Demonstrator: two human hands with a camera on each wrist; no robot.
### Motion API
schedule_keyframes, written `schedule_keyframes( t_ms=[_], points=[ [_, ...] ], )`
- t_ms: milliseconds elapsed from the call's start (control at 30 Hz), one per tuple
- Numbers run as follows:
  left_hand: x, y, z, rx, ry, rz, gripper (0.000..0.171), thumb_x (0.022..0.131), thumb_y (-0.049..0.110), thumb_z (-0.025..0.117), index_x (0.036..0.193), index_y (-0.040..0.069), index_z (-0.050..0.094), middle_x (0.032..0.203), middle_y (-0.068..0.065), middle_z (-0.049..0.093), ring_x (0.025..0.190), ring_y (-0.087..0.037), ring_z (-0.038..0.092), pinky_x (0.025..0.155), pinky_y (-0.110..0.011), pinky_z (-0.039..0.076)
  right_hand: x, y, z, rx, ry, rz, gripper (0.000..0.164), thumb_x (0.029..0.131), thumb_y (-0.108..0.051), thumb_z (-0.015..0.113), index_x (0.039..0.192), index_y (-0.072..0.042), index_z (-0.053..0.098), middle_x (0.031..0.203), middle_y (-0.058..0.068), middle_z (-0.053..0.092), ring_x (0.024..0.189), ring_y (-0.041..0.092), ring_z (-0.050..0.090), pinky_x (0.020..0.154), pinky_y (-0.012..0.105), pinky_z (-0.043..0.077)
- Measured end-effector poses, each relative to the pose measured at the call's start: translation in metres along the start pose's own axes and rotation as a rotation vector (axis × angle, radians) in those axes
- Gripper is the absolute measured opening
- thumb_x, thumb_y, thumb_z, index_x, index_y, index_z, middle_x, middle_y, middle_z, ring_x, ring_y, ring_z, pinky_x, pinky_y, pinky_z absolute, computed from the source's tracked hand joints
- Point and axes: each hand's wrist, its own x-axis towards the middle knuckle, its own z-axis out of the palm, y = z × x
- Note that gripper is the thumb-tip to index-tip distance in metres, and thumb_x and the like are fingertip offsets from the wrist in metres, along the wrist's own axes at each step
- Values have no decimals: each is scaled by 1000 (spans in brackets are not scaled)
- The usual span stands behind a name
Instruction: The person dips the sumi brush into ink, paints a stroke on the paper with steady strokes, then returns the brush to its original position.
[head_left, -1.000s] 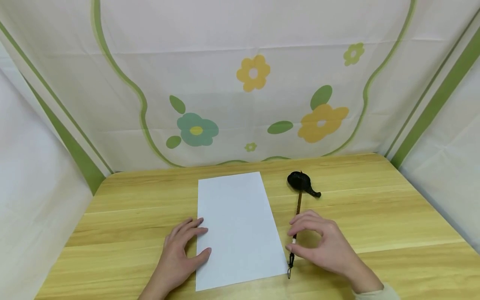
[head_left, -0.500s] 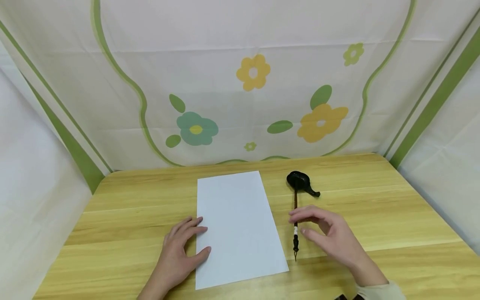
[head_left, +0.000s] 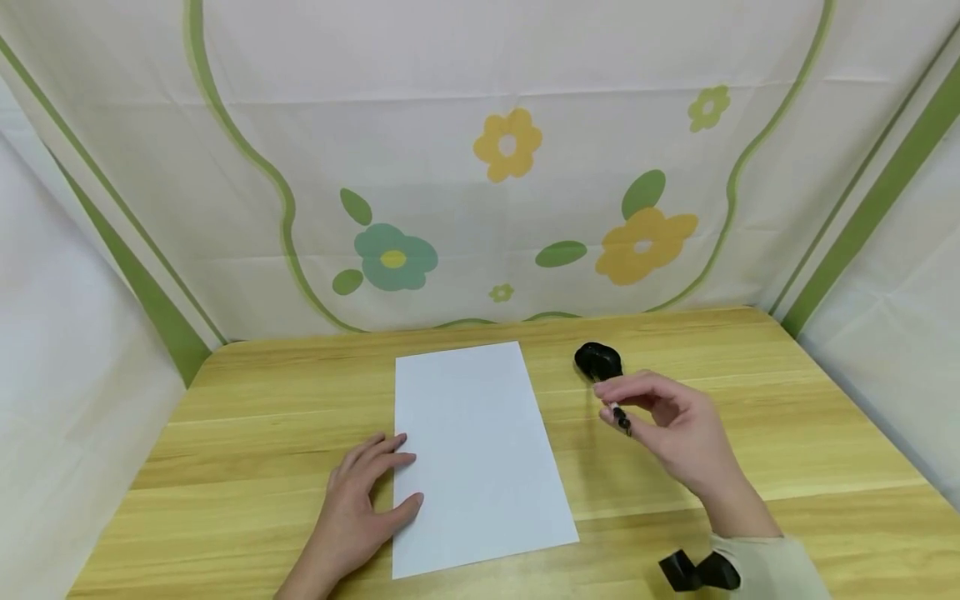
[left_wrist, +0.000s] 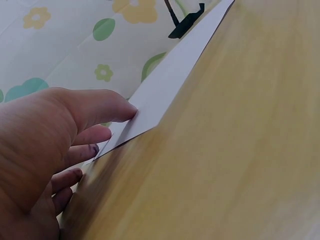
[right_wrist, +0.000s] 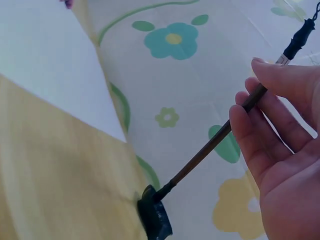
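My right hand (head_left: 682,425) pinches a calligraphy brush (right_wrist: 200,157) near its upper end, between the thumb and fingers. In the right wrist view the brush slants down, its dark tip in a small black ink dish (right_wrist: 154,215). From the head view the hand hides most of the shaft and part of the dish; the black cap with its hanging loop points toward me. A blank white sheet of paper (head_left: 480,458) lies left of the brush. On the sheet's left edge rests my left hand (head_left: 356,512), fingers spread, with the thumb (left_wrist: 117,107) on the paper in the left wrist view.
The wooden table (head_left: 262,467) ends at a white curtain (head_left: 450,67) printed with flowers, and more cloth hangs on both sides. Something black and strap-like (head_left: 697,572) shows by the right sleeve (head_left: 765,567).
My right hand has moved away from me, and the brush has gone from lying low over the table to standing steeply with its upper end raised. The left hand and paper have stayed put.
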Motion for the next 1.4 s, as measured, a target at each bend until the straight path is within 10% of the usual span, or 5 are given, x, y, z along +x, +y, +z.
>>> schedule_keyframes(
  t_ms=[367,533,800,1400],
  points=[
    [2,-3,1,11,-14,-12,41,84,25,93,122,29,77,152,4,66,149,-37,48,115,-67,28,38,-8,-4,167,335,101,10,97,10,72,105,7,72,107,3,83,101,16,80,82,27,65],
    [1,-4,3,4,-24,-28,42,83,23,93,122,27,77,153,3,65,151,-37,46,116,-68,26,51,-5,0,22,478,184,14,101,-7,74,111,2,72,110,-2,81,105,11,79,79,25,64],
    [1,-2,2,8,1,-17,41,84,25,92,122,28,77,153,3,65,150,-37,48,115,-68,26,54,5,5,-392,485,91,16,104,-9,70,114,3,75,111,-14,64,100,3,69,75,13,60],
    [1,-4,3,32,27,17,44,82,21,94,122,27,77,152,4,66,148,-35,49,112,-60,29,59,3,1,-233,539,231,17,99,-5,75,116,-4,71,115,-8,71,94,8,73,79,20,63]
  ],
)
